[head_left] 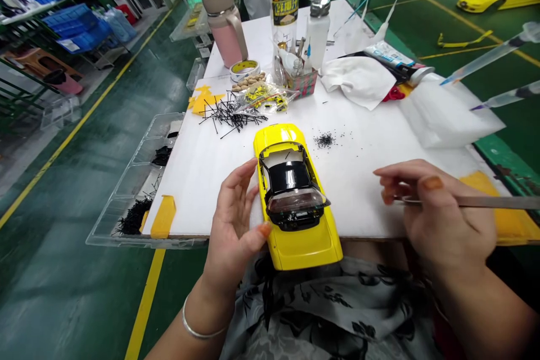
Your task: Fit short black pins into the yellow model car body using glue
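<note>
My left hand (234,219) is wrapped along the left side of a yellow model car body (306,250), thumb at the near edge and fingers at the far side. The car body lies at the table's front edge, its black roof and a clear windshield piece (295,201) in the middle. To the right, my right hand (442,225) is closed around metal tweezers (502,202), apart from the car. Its fingers partly hide the tweezers' tip. Beyond the car is a scatter of tiny black parts (324,139) on the white table surface (363,174).
Thin black sticks (234,115), a plastic bag of small yellow parts (268,98) and a tape roll (244,69) lie behind. A pink flask (223,28) and a bottle (284,11) stand farther back. Syringes (485,59) and a white foam block (447,118) are at right.
</note>
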Motion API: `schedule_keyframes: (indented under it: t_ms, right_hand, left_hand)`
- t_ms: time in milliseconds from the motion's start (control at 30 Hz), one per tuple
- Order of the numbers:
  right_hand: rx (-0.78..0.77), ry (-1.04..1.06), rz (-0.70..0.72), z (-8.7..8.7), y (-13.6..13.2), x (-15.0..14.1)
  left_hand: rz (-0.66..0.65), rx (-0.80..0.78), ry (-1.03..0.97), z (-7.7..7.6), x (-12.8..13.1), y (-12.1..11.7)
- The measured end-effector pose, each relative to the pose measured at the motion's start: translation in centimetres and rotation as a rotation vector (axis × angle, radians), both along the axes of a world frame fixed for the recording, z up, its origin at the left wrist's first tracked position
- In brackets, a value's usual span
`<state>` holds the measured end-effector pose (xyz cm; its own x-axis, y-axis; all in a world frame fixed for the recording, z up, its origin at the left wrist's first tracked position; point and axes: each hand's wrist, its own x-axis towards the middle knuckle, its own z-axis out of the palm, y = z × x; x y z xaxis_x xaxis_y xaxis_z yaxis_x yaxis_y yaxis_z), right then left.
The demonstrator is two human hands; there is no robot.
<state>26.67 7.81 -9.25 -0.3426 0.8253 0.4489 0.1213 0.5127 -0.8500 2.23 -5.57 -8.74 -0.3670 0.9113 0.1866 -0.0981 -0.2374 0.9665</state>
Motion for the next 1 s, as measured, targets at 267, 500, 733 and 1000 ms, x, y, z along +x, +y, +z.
schedule_keyframes:
  t_ms: [267,500,733,1000]
  right_hand:
    - [-0.056,-0.144,-0.023,0.4,1.8,3.1]
    - [-0.222,-0.017,-0.162,3.8,3.4,1.2]
    - [-0.228,-0.124,-0.037,5.6,7.3,-3.6]
    - [-0.256,-0.157,0.025,2.6,8.4,-4.2]
  left_hand:
    - [0.039,-0.068,0.048,0.3,0.1,0.5]
    - [0.075,-0.129,0.161,-0.1,-0.4,0.1]
    - [0.132,-0.134,0.184,-0.5,-0.2,-0.3]
    - [0.239,-0.014,0.168,-1.3,0.6,-0.9]
